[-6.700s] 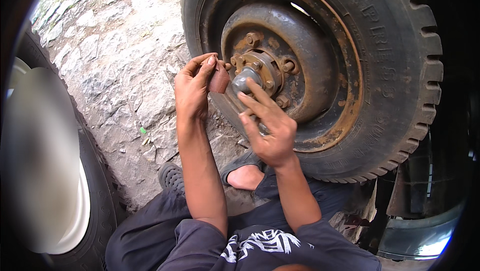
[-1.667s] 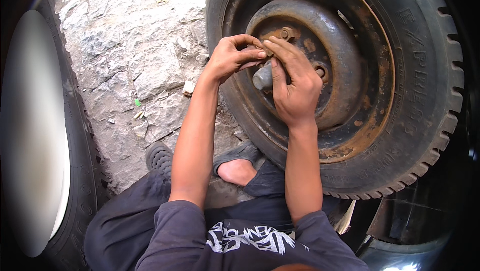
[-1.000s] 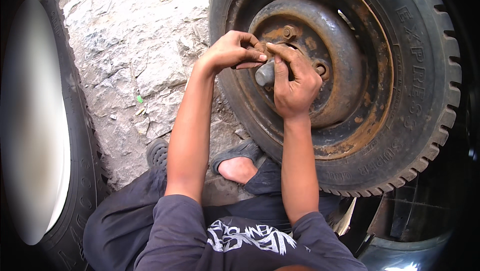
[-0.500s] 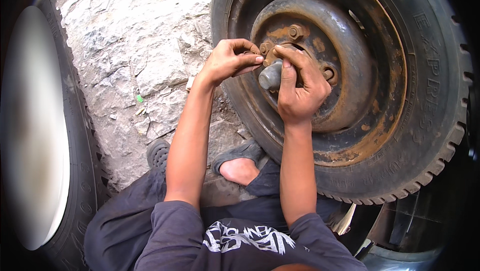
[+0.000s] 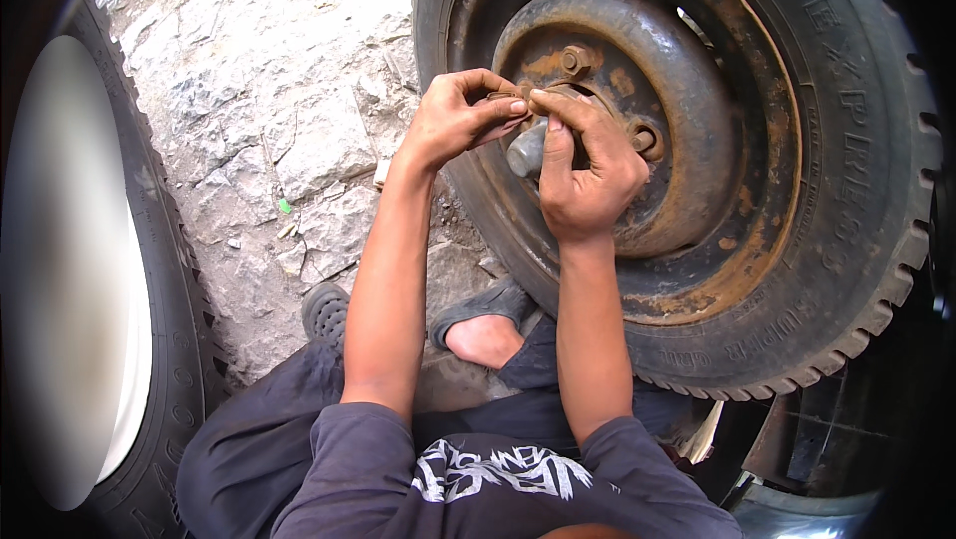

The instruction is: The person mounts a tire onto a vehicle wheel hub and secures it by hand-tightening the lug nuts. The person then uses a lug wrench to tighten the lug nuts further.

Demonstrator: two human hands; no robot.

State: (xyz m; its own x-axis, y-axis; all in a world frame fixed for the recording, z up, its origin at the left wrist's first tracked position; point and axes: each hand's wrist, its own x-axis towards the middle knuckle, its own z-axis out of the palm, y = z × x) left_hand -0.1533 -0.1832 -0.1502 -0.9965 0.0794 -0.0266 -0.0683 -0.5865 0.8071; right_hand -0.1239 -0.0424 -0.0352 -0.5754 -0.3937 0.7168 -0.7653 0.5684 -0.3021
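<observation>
In front of a truck wheel's rusty rim [image 5: 697, 280], my left hand [image 5: 453, 121] is closed in a pinch, thumb against the bent forefinger. A small dark brown piece shows at its fingertips, too little of it to name. My right hand [image 5: 596, 175] is pinched too, thumb and forefinger almost meeting the left fingertips; what it grips, if anything, is hidden. Just below the pinches the grey hub end [image 5: 526, 150] sticks out, partly covered by the right hand. Rusty wheel nuts [image 5: 575, 61] ring the hub, and one [image 5: 645, 138] sits just beyond my right knuckles.
The wheel's thick black tyre [image 5: 836, 200] fills the right side. Another tyre [image 5: 164, 340] with a pale rim stands along the left. Between them lies uneven stone ground [image 5: 319, 160] with a small green scrap [image 5: 285, 205]. My sandalled foot [image 5: 483, 335] rests close to the wheel.
My right hand has moved slightly left, so both pinches are now closer together. The wheel sits a little further left and up in view.
</observation>
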